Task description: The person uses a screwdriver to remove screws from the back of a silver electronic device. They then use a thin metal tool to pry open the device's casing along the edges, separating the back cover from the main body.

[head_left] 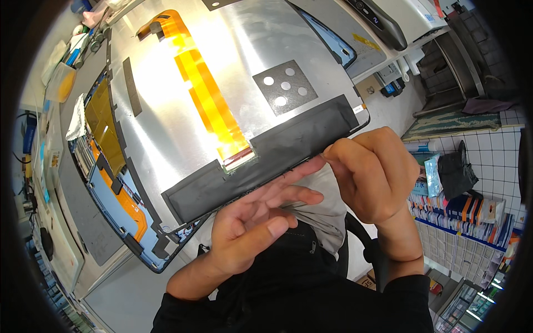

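A large silver display panel [150, 125] lies back side up, tilted, with its near edge toward me. An orange flat ribbon cable [202, 94] runs down its middle to a black strip [300, 133] along that edge. My left hand [252, 222] is under the near edge, fingers stretched along it and thumb apart, gripping nothing. My right hand [375, 169] is closed in a pinch at the right part of this edge. What sits between its fingertips, if anything, is too small to make out. A black perforated patch [285, 87] sits on the panel.
An opened device housing [139, 191] with its own orange cable lies under the panel on a grey mat [108, 233]. A black device with a lit display [377, 22] stands at the far right. Tools and a yellow-filled container [64, 83] line the left. Shelved packages [461, 216] are at right.
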The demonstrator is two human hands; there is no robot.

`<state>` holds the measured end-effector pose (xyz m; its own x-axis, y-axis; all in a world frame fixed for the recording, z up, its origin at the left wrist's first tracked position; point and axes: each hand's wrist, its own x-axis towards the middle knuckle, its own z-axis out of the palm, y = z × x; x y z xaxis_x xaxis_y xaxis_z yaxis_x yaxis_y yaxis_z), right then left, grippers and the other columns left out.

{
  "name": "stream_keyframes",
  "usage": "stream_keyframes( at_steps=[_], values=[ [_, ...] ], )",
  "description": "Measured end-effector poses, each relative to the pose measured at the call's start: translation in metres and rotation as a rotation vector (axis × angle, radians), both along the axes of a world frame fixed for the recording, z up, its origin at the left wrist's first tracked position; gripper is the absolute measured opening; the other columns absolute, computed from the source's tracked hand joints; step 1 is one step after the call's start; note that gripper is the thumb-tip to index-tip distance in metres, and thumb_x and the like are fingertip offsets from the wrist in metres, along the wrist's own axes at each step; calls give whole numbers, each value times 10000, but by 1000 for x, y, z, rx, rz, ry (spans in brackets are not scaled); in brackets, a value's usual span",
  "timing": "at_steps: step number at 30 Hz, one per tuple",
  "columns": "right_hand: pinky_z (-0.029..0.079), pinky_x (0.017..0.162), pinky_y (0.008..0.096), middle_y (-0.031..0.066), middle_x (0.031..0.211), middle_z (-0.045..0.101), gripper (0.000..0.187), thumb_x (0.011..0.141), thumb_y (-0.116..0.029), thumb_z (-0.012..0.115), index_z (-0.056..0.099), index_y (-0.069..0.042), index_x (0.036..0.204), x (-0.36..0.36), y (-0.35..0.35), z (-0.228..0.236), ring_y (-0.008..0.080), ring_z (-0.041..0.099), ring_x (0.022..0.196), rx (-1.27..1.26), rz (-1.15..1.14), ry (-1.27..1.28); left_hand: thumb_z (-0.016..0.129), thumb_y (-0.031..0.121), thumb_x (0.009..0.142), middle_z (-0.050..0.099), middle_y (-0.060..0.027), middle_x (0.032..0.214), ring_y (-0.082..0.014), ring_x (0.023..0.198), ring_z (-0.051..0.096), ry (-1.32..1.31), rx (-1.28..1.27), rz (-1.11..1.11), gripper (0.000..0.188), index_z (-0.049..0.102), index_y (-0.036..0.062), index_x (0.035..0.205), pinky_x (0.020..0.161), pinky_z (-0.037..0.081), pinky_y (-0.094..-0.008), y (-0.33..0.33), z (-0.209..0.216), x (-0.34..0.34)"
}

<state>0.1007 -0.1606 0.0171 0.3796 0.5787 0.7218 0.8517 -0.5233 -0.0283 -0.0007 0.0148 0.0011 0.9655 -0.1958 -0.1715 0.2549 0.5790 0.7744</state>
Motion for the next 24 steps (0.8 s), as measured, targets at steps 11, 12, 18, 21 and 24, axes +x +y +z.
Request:
stream_keyframes(
  at_steps=[11,12,18,21,24],
  values=[
    [379,421,255,32,681,538,241,612,-56,704,646,-50,847,-1,-6,-10,171,527,529,90,39,30,594,202,825,337,-336,1473,-294,1137,593,-9,11,9,756,296,-97,1451,770,522,-271,-1,2,3],
    [380,421,255,35,685,542,245,610,-50,709,648,-50,847,-2,-8,-7,171,529,530,75,35,41,593,200,825,334,-339,1474,-295,1138,593,-5,13,6,755,296,-98,1451,772,523,-272,0,2,4],
    [404,436,241,62,746,592,234,618,-30,711,646,-37,842,-3,-12,-5,180,555,546,151,86,20,589,195,827,325,-350,1473,-291,1143,593,-11,1,16,752,291,-97,1453,781,530,-274,-1,2,2],
    [430,453,243,91,800,633,225,643,-16,707,635,-29,856,-1,-10,-12,196,589,580,211,111,14,585,191,829,327,-344,1475,-286,1144,593,-16,-4,14,749,290,-94,1455,784,531,-274,-1,2,2],
    [449,464,251,109,844,657,228,672,0,706,619,-30,881,0,-9,-16,209,616,604,240,134,37,587,192,830,335,-336,1475,-283,1142,594,-19,0,19,749,291,-89,1458,785,533,-273,-1,1,2]
  ],
)
